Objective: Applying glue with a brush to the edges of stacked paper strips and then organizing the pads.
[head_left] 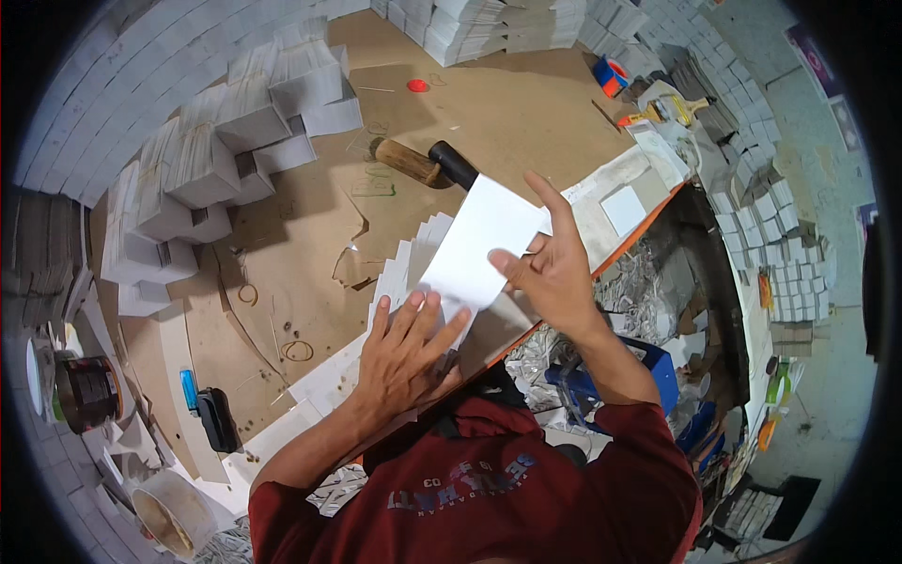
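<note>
A white folded card or sheet (484, 235) lies at a slant in front of me, above the work table. My right hand (556, 273) grips its right edge, thumb on top, some fingers curled at the edge and the index finger stretched out. Across the lower left edge rests my left hand (406, 350), its fingers spread and fairly flat; its thumb is hard to make out. A fanned row of white cards (406, 261) sits just left of the sheet, partly covered by it. Beyond the sheet lies a wooden-handled tool with a black cylindrical part (409, 162).
Stacks of white card bundles (202, 169) line the table's left, with more piles (470, 28) at the back. A tape roll (611, 77) and a brush (681, 108) lie far right. Paper scraps (644, 291) fill the space beyond the table's orange edge. Rubber bands (297, 351) lie left.
</note>
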{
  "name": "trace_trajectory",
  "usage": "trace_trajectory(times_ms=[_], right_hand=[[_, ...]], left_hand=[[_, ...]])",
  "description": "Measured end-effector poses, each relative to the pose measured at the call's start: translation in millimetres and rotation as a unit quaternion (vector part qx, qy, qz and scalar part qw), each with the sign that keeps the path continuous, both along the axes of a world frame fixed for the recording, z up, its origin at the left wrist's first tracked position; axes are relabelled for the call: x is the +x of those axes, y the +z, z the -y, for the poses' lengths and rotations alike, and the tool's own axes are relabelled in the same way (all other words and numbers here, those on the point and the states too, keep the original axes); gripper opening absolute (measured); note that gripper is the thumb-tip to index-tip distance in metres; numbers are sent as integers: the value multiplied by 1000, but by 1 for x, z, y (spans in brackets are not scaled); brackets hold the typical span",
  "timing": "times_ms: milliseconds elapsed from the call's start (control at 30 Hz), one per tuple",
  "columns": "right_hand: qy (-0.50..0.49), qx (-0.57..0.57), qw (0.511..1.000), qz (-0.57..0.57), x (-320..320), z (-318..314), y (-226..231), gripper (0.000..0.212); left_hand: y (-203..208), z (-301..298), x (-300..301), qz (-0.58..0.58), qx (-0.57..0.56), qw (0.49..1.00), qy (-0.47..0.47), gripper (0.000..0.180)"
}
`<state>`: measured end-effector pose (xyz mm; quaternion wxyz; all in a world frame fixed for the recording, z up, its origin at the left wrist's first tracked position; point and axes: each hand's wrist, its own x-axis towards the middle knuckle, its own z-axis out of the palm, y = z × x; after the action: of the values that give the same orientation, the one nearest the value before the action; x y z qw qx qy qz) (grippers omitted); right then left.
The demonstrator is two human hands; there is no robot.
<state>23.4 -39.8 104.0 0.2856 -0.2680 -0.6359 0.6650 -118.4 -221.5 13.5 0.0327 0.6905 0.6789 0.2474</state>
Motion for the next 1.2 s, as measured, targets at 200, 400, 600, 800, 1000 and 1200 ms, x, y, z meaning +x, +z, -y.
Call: trace_trajectory(times_ms=[200,400,600,800,1000,1200], right_hand=[[31,-80,965,246,11,-49,-39,81],[-278,573,693,337,130,-173,-91,73],[-255,588,680,357,190,-188,-125,47],[-602,285,741,88,192,-211,-83,67],[-129,633,746,160,85,-69,3,46],[-1,10,993,121,21,3,4,79]], left_hand=[[13,-10,1,-21,11,998,-52,72],[-1,-8,4,-34,34,999,-14,75],[-3,-8,5,-21,10,1000,3,80],[6,-12,5,-14,6,1000,-2,81],[8,-10,4,-41,-1,999,-4,79],[-19,2,6,-56,22,998,7,80]])
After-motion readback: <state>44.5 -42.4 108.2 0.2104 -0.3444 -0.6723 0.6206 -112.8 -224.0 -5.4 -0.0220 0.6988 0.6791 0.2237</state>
